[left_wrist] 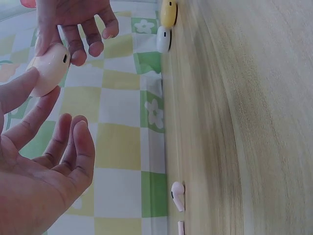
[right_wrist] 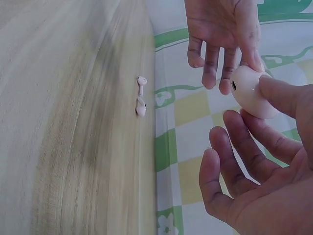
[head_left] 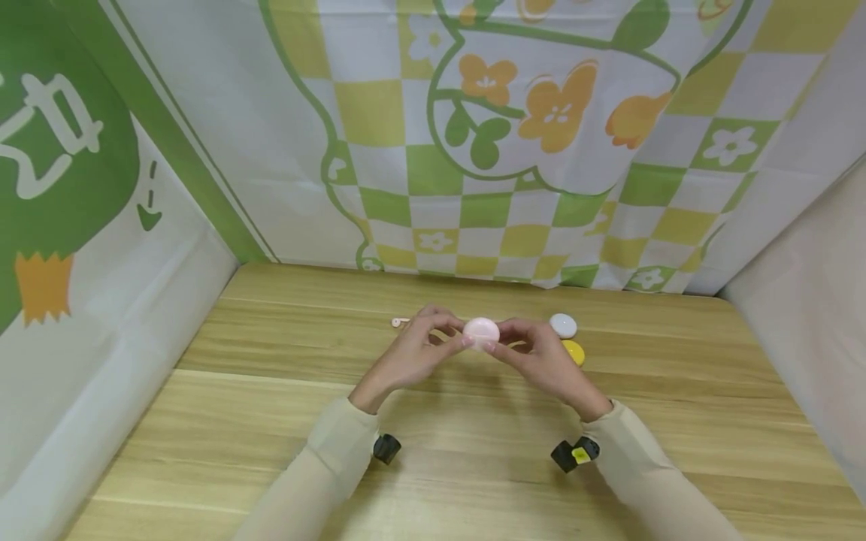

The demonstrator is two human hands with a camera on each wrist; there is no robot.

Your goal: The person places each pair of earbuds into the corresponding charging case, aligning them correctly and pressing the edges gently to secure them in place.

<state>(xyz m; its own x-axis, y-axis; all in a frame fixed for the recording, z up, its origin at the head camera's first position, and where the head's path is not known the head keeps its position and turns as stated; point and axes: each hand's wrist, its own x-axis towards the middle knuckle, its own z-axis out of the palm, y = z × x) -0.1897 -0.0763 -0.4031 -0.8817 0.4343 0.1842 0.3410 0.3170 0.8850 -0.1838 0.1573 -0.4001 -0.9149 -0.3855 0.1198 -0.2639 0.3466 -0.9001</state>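
Both hands hold a round, pale pink earbud case (head_left: 481, 331) up over the table. My left hand (head_left: 414, 350) pinches its left side between thumb and forefinger, and my right hand (head_left: 541, 358) pinches the right side the same way. The lid looks closed; a small dark port slot shows on the case (left_wrist: 53, 72) in the left wrist view. The other fingers of each hand stay loosely bent, off the case. Two pink earbuds, one with its rounded head (right_wrist: 142, 80) uppermost and another earbud (right_wrist: 141, 108) beside it, lie on the table near the left hand.
Behind the right hand, a white round case (head_left: 564, 325) and a yellow round case (head_left: 575, 352) lie on the wooden table (head_left: 284, 421). A checkered, flower-printed cloth (head_left: 379, 113) hangs along the table's back edge, and pale cloth walls stand at both sides.
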